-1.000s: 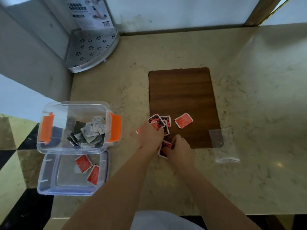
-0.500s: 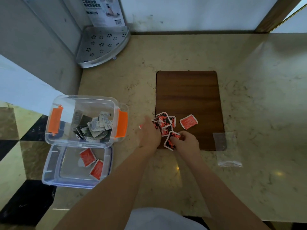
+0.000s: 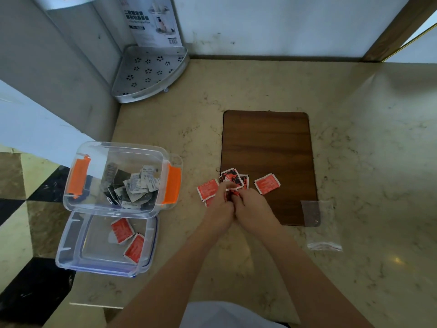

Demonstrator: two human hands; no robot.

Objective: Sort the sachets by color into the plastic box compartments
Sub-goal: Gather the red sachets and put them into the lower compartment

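Note:
A small pile of red sachets lies at the near left corner of the wooden board. One red sachet sits apart to the right, another on the counter to the left. My left hand and my right hand are pressed together at the pile, both pinching a red sachet between their fingertips. The clear box with orange latches holds several grey and white sachets. Its lid, lying in front, holds two red sachets.
An empty clear zip bag lies right of the board. A perforated metal corner shelf stands at the back left. The counter's left edge drops to a tiled floor beside the box.
My hands have come together over the pile, and the left one has uncovered a red sachet on the counter. The view has tilted, so everything sits lower in the frame.

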